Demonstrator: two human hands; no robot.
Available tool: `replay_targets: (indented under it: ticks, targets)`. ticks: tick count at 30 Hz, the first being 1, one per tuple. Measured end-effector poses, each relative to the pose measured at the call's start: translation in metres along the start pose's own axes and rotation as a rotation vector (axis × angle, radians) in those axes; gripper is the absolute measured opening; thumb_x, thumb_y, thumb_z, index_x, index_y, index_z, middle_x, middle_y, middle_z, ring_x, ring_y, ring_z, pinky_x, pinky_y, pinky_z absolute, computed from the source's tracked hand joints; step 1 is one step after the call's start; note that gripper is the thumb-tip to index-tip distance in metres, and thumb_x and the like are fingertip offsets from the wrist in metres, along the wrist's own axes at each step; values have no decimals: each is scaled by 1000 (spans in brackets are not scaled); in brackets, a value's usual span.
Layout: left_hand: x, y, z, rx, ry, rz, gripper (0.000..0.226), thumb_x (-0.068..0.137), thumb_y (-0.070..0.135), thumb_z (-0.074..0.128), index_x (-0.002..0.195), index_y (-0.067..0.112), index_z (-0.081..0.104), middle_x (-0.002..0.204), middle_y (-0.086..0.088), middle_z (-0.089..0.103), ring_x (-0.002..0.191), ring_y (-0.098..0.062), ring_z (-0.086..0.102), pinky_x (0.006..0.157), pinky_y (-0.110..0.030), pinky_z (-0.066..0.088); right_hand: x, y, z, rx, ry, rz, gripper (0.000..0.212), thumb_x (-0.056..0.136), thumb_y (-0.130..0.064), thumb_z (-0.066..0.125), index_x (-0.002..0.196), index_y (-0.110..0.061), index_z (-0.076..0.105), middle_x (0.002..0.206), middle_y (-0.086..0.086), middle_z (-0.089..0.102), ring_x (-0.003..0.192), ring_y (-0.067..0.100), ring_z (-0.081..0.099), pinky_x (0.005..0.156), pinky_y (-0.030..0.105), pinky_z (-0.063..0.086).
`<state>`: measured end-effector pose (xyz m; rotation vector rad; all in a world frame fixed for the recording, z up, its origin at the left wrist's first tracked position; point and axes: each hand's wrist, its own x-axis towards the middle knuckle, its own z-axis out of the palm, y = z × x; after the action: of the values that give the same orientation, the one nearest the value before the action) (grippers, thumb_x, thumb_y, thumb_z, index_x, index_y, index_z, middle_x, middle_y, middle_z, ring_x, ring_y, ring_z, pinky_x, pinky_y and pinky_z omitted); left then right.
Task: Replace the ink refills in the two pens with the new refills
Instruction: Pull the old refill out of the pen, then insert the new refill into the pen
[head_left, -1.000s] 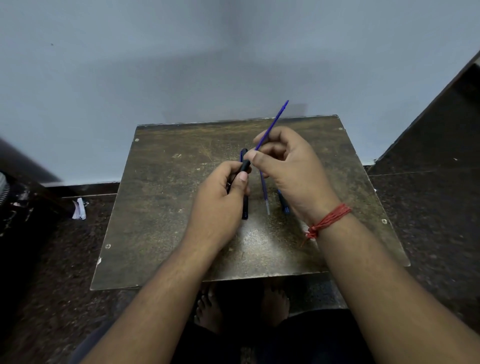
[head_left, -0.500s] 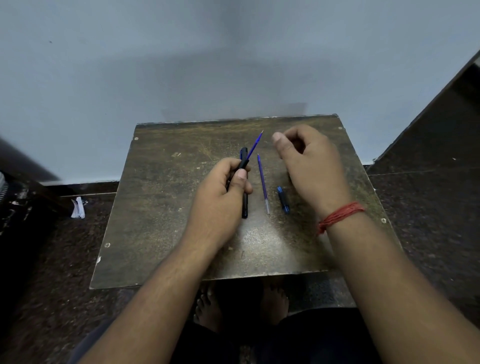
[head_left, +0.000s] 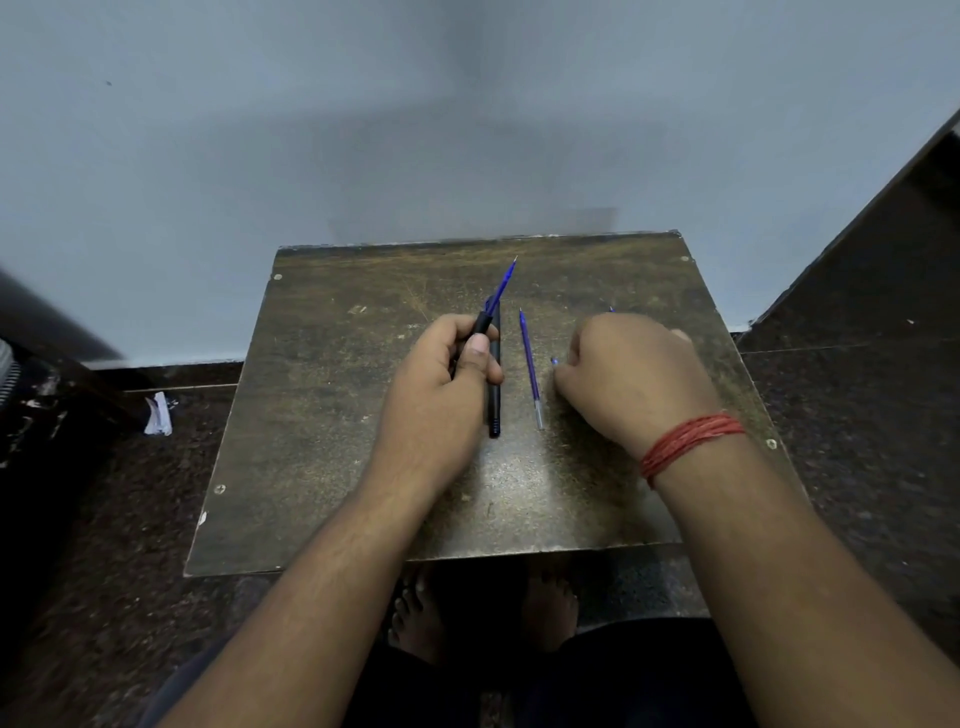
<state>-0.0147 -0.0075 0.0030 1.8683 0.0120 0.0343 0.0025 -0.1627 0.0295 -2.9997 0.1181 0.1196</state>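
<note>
My left hand (head_left: 436, 384) grips a black pen barrel (head_left: 482, 325) tilted up over the table. A blue refill (head_left: 503, 283) sticks out of the barrel's far end. A second black pen (head_left: 494, 410) lies on the table right beside that hand. To its right lies a loose blue refill (head_left: 530, 364). My right hand (head_left: 634, 379) rests knuckles-up on the table, fingers curled down over a small blue pen piece (head_left: 554, 360), of which only one end shows. A blue tip (head_left: 611, 309) peeks out beyond that hand.
The worn brown table (head_left: 337, 441) stands against a pale wall, with dark floor around it. A scrap of white paper (head_left: 158, 415) lies on the floor at the left. Bare feet (head_left: 415, 608) show under the near edge.
My right hand let go of the refill, which now sits deeper in the barrel, and dropped to the table over the small blue piece. My left hand kept hold of the barrel.
</note>
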Motion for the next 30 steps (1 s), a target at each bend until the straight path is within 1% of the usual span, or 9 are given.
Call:
replay_targets:
  ticks: [3,6,8,10,13,16,20,23,30]
  targets:
    - [0,0,0,-6,-12,-2,18,105,20,47,104,24,64,76,9,65,57,7,49,55,-9,34,4,0,0,403,129,58,19,87,-39,58,79,-23,66,77,-7,68,80,17,65,78,34,52]
    - [1,-1,-1,-7,-13,-7,18,105,22,47,103,26,64,76,9,65,62,6,51,57,-8,35,7,-4,2,875,187,103,14,89,-30,65,78,-22,69,72,-9,69,67,5,63,60,23,47]
    - [2,-2,0,1,-20,-21,18,105,22,47,102,27,64,75,10,65,61,6,51,56,-9,36,8,-7,2,1220,204,145,12,91,-23,65,79,-20,68,73,-5,72,63,6,62,54,19,42]
    - [1,-3,1,8,-35,-29,18,105,22,47,101,27,64,74,11,65,57,5,50,54,-10,36,10,-7,3,1499,197,187,10,93,-17,63,84,-16,66,81,4,74,63,9,62,51,21,41]
    - [-1,-1,3,6,-64,-17,17,105,20,47,102,26,63,73,9,64,51,5,48,49,-9,36,12,-7,3,1717,202,242,10,96,-12,60,87,-14,63,88,13,71,63,12,62,50,24,46]
    - [-3,1,4,-3,-77,-11,17,105,17,47,105,21,64,72,8,63,49,4,47,47,-8,36,12,-6,1,1856,221,265,13,97,-11,59,85,-13,62,84,13,70,63,13,62,52,25,50]
    - [-4,2,4,15,-93,6,19,105,17,47,100,27,63,71,10,62,51,5,49,48,-8,38,13,-5,-1,1919,253,263,17,98,-10,58,82,-13,62,73,9,70,64,14,63,54,25,51]
    - [-4,1,6,42,-103,26,22,104,18,48,95,32,62,68,12,62,55,3,50,51,-10,39,13,-4,-2,1919,268,246,17,98,-10,58,83,-13,62,71,7,71,64,14,62,56,25,52]
    - [-4,0,6,81,-110,45,20,103,17,49,95,28,64,67,15,62,59,-1,50,54,-13,39,13,-4,0,1817,282,178,13,98,-9,58,86,-13,62,79,7,73,63,12,61,58,24,51]
